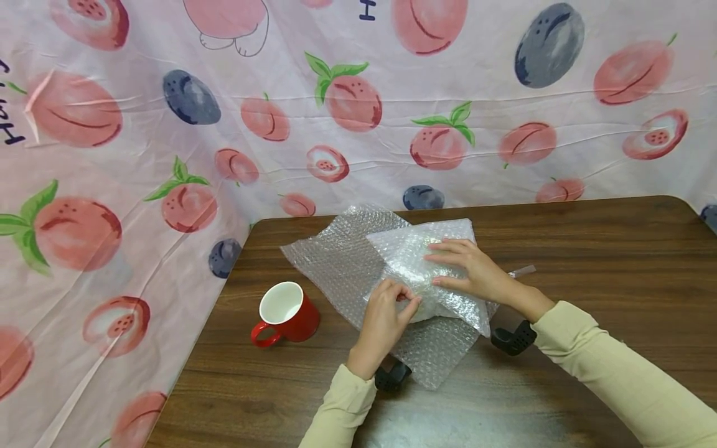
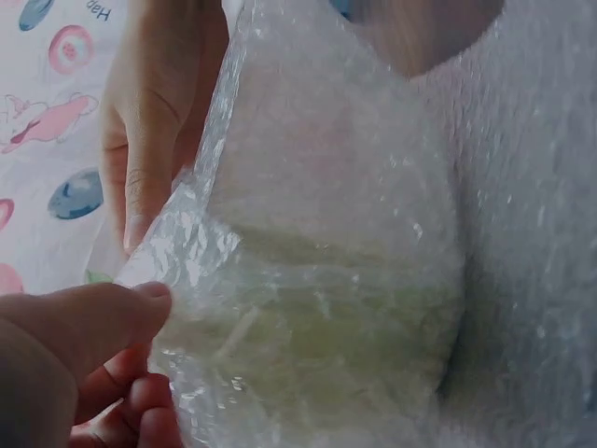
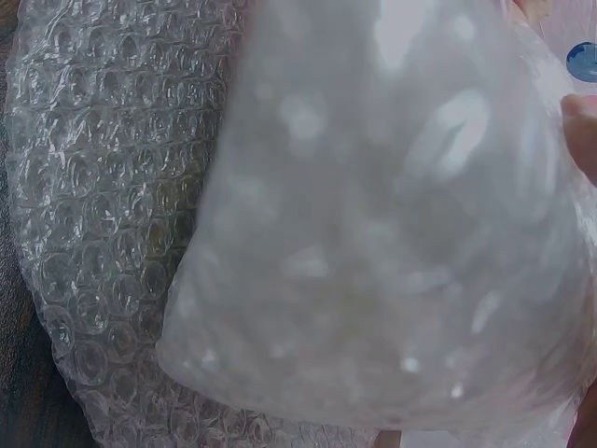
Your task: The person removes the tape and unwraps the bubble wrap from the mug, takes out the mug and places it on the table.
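Observation:
A sheet of clear bubble wrap lies on the table, with part of it folded up over a pale greenish thing. The wrap blurs that thing, so its kind cannot be told. At the near left edge of the fold, my left hand pinches the bubble wrap between thumb and curled fingers. My right hand rests on top of the folded part with fingers spread and fairly straight. The right wrist view is mostly filled by the raised layer of wrap, with the flat bubbled sheet beneath it.
A red mug, white inside, stands upright left of the wrap, its handle towards the near left. A clear strip sticks out past the wrap's right side. Behind the brown wooden table hangs a fruit-printed cloth.

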The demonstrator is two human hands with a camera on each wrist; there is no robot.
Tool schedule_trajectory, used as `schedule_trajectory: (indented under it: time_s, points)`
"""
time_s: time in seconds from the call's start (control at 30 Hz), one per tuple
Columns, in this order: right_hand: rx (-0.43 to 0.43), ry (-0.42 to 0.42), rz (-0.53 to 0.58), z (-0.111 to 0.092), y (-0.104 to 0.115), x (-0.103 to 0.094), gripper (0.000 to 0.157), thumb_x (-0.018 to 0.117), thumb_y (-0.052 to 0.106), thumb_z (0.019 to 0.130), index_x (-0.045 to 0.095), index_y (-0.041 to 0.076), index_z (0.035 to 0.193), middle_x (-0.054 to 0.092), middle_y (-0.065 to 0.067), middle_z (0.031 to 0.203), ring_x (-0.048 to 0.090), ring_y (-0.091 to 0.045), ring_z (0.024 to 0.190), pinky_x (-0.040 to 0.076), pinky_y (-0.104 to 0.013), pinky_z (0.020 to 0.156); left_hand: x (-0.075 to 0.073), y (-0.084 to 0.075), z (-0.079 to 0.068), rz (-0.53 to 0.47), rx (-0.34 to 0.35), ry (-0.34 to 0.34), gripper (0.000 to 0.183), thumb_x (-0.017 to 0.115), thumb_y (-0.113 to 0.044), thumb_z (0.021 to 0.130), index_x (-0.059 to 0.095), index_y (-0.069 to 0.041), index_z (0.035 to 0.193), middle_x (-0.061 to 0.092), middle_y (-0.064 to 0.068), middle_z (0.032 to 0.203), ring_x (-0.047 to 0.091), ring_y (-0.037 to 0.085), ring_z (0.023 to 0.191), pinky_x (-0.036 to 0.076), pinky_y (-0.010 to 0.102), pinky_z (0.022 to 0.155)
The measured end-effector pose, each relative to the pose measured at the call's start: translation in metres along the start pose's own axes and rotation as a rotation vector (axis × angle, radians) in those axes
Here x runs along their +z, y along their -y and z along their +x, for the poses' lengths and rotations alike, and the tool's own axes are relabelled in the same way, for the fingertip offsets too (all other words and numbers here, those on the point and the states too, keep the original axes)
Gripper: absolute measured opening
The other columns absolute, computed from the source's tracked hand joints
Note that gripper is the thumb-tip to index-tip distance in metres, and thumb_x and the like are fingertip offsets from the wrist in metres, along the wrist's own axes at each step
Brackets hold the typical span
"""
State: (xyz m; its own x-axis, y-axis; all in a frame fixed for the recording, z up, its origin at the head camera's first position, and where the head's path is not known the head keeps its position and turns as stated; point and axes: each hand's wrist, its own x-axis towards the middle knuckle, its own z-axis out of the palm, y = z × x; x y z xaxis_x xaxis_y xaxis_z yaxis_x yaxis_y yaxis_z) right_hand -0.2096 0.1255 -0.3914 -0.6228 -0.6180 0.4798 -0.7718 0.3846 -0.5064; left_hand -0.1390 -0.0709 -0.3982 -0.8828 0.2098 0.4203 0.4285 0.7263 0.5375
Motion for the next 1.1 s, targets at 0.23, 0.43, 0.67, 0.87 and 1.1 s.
schedule_trajectory:
  time_s: [0.23, 0.43, 0.67, 0.87, 1.1]
  points:
    - [0.015, -0.004, -0.005, -0.001, 0.000, 0.001, 0.044, 0.070, 0.018, 0.073, 0.059, 0.004, 0.113, 0.049, -0.017, 0.124, 0.037, -0.039, 0.116, 0.027, -0.055, 0.093, 0.002, 0.005, 0.000, -0.110, 0.026, -0.059, 0.014, 0.069, -0.016, 0.076, 0.060, -0.008, 0.070, 0.060, 0.000, 0.071, 0.055, 0.012, 0.069, 0.045, 0.022, 0.065]
    - [0.028, 0.001, -0.008, -0.001, 0.001, 0.001, 0.044, 0.070, 0.019, 0.074, 0.059, 0.003, 0.114, 0.049, -0.017, 0.124, 0.036, -0.038, 0.116, 0.027, -0.055, 0.093, 0.001, 0.005, 0.000, -0.164, 0.015, -0.085, 0.012, 0.070, -0.014, 0.074, 0.061, -0.007, 0.069, 0.060, -0.001, 0.067, 0.054, 0.011, 0.064, 0.045, 0.022, 0.061]
    - [0.041, 0.014, -0.017, 0.000, 0.002, -0.001, 0.044, 0.069, 0.020, 0.075, 0.059, 0.004, 0.115, 0.048, -0.016, 0.125, 0.036, -0.038, 0.117, 0.027, -0.054, 0.094, -0.002, -0.001, 0.001, -0.112, -0.034, -0.067, 0.010, 0.072, -0.014, 0.072, 0.065, -0.007, 0.070, 0.061, -0.001, 0.065, 0.052, 0.009, 0.059, 0.043, 0.019, 0.057]
    - [0.026, 0.000, -0.021, 0.000, 0.002, 0.000, 0.044, 0.070, 0.018, 0.074, 0.059, 0.004, 0.114, 0.049, -0.017, 0.124, 0.037, -0.038, 0.116, 0.028, -0.055, 0.093, -0.006, -0.006, 0.000, -0.059, -0.080, -0.008, 0.011, 0.069, -0.017, 0.076, 0.064, -0.009, 0.070, 0.060, -0.002, 0.067, 0.055, 0.010, 0.063, 0.044, 0.020, 0.059]
    - [0.021, -0.006, -0.023, -0.001, 0.002, 0.001, 0.043, 0.070, 0.017, 0.074, 0.059, 0.003, 0.113, 0.049, -0.017, 0.123, 0.037, -0.039, 0.116, 0.028, -0.056, 0.092, -0.005, -0.008, -0.002, -0.076, -0.101, 0.006, 0.011, 0.067, -0.018, 0.078, 0.062, -0.009, 0.072, 0.060, -0.001, 0.072, 0.056, 0.012, 0.069, 0.044, 0.022, 0.063]
